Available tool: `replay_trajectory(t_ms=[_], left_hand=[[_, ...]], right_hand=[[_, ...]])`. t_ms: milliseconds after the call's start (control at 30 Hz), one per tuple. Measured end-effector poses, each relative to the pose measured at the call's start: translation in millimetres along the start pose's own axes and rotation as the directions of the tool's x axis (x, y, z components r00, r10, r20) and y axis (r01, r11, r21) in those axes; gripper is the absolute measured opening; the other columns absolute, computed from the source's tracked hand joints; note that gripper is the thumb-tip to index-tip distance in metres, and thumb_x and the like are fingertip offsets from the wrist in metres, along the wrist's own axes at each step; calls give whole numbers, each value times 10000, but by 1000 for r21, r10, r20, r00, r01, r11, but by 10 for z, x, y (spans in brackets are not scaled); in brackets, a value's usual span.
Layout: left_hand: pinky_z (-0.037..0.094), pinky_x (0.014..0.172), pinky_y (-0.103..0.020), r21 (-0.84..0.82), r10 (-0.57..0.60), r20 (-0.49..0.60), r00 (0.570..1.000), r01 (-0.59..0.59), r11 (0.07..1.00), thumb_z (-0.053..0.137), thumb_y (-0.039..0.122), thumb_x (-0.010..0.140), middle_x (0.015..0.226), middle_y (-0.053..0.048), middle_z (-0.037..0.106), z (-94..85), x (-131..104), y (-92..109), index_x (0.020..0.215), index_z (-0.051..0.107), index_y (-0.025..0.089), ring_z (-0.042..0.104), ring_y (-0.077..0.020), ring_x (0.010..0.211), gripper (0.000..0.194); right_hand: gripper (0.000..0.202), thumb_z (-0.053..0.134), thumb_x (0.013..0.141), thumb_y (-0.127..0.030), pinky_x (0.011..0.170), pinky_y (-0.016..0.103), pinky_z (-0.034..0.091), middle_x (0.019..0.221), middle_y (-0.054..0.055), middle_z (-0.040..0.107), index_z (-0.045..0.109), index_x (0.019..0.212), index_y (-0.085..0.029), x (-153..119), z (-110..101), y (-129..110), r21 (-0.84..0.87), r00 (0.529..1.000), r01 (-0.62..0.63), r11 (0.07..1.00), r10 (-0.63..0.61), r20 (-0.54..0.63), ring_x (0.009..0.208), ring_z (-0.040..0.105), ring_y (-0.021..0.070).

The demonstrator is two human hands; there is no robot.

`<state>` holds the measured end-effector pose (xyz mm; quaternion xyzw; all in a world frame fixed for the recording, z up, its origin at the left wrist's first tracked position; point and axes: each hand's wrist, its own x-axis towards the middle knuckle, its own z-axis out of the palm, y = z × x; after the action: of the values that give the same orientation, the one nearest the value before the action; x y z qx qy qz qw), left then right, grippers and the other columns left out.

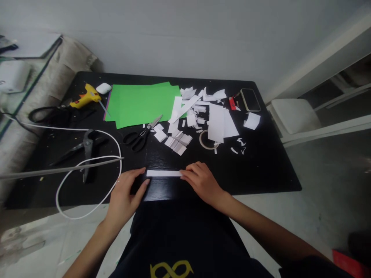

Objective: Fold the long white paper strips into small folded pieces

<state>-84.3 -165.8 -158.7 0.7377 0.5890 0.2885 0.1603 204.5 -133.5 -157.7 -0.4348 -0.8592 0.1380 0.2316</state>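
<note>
Here, near the front table edge (261, 188), white strip (164, 173) in pinch of right hand (201, 181), left hand (124, 191) agape, paper scraps (178, 143) beyond.

White paper strip (163, 173) between our hands

We have one narrow, straight-edged strip, plain white on its upper face, lengthwise from left to right near the front edge of the black tabletop (246, 170). Our right hand (203, 181) pinches its right end; the left end sits just beside the spread thumb and fingers of our left hand (124, 189). We cannot tell whether it is folded.
</note>
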Motion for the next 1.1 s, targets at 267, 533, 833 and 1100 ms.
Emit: replay_trajectory(t_ms=[267,533,833,1100], left_hand=[[565,850,-329,-381,-346,-41,937,305,873,753,391,905,1079,-29,665,188,83,237,1191,593,228,676,-186,923,365],[447,658,-262,-329,-347,-145,927,285,900,745,364,900,827,29,559,188,122,357,887,591,213,531,-128,700,215],[575,577,-274,-578,-356,456,816,576,578,703,534,898,923,-45,744,417,237,656,1091,712,195,718,-188,739,390],[572,645,-293,-678,-341,375,862,506,533,731,412,859,699,-26,726,327,426,691,852,754,168,671,-172,630,246]], right_hand=[[97,688,986,-202,846,397,562,981,72,726,762,1045,-179,78,-79,-18,208,984,-174,963,160,81,920,646,232],[98,696,973,-171,834,361,568,965,67,734,784,1015,-182,134,-151,-25,286,955,-291,913,260,142,918,693,219],[125,599,996,-151,802,320,576,945,67,703,708,955,-197,170,-109,-175,427,953,-267,864,303,-19,877,709,197],[170,584,991,-196,850,338,612,1035,67,780,671,1133,-228,139,49,-335,608,924,-290,739,382,-24,928,762,207]])
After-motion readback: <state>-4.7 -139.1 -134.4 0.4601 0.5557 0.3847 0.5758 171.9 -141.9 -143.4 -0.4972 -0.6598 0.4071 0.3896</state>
